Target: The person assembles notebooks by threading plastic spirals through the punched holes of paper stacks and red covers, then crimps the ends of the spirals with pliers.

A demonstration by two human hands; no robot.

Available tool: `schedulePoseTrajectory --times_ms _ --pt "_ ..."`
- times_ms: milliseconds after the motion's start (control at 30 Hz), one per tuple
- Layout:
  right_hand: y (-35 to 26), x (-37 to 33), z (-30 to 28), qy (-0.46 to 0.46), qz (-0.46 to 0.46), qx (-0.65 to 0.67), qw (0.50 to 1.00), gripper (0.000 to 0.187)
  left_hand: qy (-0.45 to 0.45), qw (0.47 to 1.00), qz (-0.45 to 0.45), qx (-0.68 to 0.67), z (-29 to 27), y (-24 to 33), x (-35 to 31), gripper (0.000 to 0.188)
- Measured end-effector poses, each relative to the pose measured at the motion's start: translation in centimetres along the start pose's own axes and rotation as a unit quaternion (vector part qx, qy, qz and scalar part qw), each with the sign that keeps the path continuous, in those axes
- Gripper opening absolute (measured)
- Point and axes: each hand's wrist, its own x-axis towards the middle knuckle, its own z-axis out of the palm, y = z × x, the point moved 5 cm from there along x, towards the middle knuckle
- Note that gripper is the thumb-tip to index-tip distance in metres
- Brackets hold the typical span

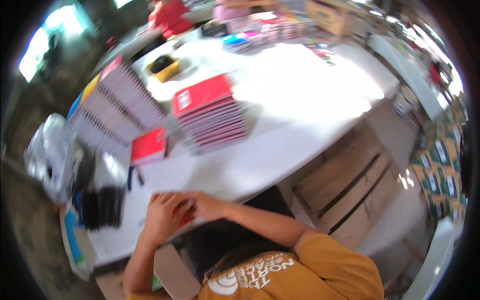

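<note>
At the near edge of the white table, my left hand (pixel 164 216) and my right hand (pixel 207 206) meet with their fingers curled in. Both close on a red notebook (pixel 186 218), mostly hidden by the fingers and blurred. Just beyond them lies a pair of dark-handled pliers (pixel 134 178). A red spiral notebook (pixel 149 145) rests flat behind the pliers. To its right rises a stack of red spiral notebooks (pixel 210 112). Bunches of black binding coils (pixel 102 207) lie left of my left hand.
Tall stacks of spiral notebooks (pixel 117 102) stand at the left, beside a clear plastic bag (pixel 52 157). Farther back sit a yellow container (pixel 164 69) and more book piles (pixel 280 30). A wooden pallet (pixel 350 185) and stacked cartons (pixel 437 165) are at right. People work beyond the table.
</note>
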Motion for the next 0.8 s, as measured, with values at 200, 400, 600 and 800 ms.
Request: schedulePoseTrajectory --times_ms 200,400,600,800 --pt "-1.1 0.2 0.6 0.007 0.044 0.069 0.997 0.019 0.017 1.000 -0.011 -0.003 0.5 0.5 -0.3 0.017" --pt "-2.9 0.1 -0.2 -0.058 0.132 -0.048 0.988 0.021 -0.017 0.997 0.074 0.028 0.2 0.8 -0.5 0.015" --pt "-3.7 0.2 -0.5 -0.037 0.096 -0.002 0.995 0.022 -0.020 0.998 0.003 -0.065 -0.2 0.6 -0.9 0.013" --pt "-3.6 0.3 -0.3 -0.052 0.104 -0.040 0.992 0.019 0.027 0.990 -0.039 -0.133 0.9 -0.5 -1.5 0.012"
